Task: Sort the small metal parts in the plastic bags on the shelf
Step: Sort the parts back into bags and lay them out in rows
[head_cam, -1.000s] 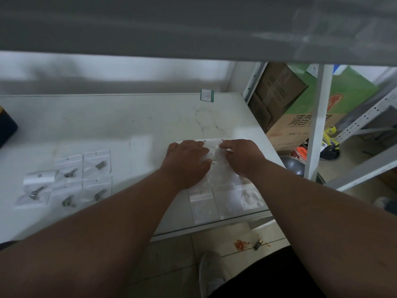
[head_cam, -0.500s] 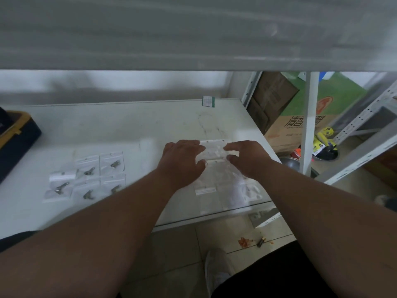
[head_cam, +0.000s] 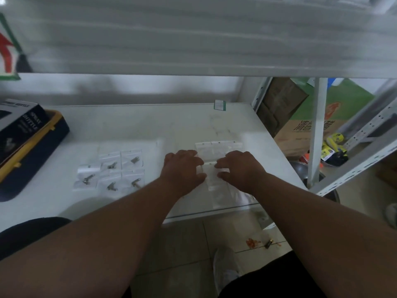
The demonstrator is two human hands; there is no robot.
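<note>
Several small clear plastic bags (head_cam: 110,168), each with a metal part inside, lie in rows on the left-middle of the white shelf (head_cam: 150,125). On the right, a spread of clear bags (head_cam: 219,146) lies flat, and more bags (head_cam: 223,196) reach the shelf's front edge. My left hand (head_cam: 182,168) and my right hand (head_cam: 241,168) face each other over this spread. Their bent fingers and thumbs pinch the two sides of one clear bag (head_cam: 211,172) between them. What those bags hold is too blurred to tell.
A dark case with a yellow rim (head_cam: 32,147), a black box on top, sits at the shelf's left. A small green-edged tag (head_cam: 220,104) stands at the back. An upper shelf board (head_cam: 193,39) hangs overhead. A white upright post (head_cam: 316,130) stands right, with cardboard boxes (head_cam: 300,125) beyond it.
My hands have drawn slightly apart and now hold one bag between them. A row of bags shows beyond my fingers. The view has shifted, bringing the dark case into sight.
</note>
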